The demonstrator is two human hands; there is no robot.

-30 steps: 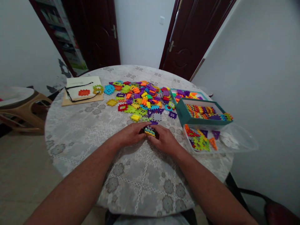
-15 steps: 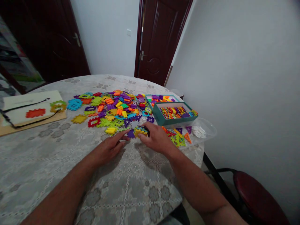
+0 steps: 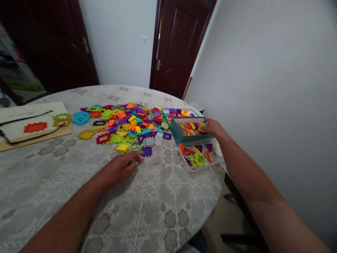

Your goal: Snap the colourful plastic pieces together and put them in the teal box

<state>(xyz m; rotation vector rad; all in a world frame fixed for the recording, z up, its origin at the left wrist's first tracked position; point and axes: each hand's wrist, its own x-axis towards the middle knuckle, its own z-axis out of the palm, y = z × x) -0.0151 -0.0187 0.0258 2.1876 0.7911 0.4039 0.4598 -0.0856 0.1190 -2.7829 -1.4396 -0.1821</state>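
My right hand (image 3: 214, 127) reaches over the right end of a teal box (image 3: 181, 134), its fingers curled round a stack of plastic building tiles (image 3: 203, 127). Only the stack's yellow edge shows; the hand hides the rest. Rows of colourful tiles (image 3: 191, 128) stand on edge inside this box. My left hand (image 3: 125, 165) lies on the table with its fingers stretched out and holds nothing. Its fingertips are at the left edge of a flat purple square tile (image 3: 147, 151). Just behind that tile lies a grey tile (image 3: 150, 141).
A pile of mixed plastic pieces (image 3: 131, 119) spreads across the table behind my left hand. A clear tray (image 3: 195, 169) with triangles and green pieces stands before the teal box. At the left are a board (image 3: 61, 131) with a black strap and a red piece (image 3: 35, 127).
My right hand has carried the tile stack from beside the purple tile rightward to the teal box. My left hand has stayed nearly in place. The view has shifted slightly.
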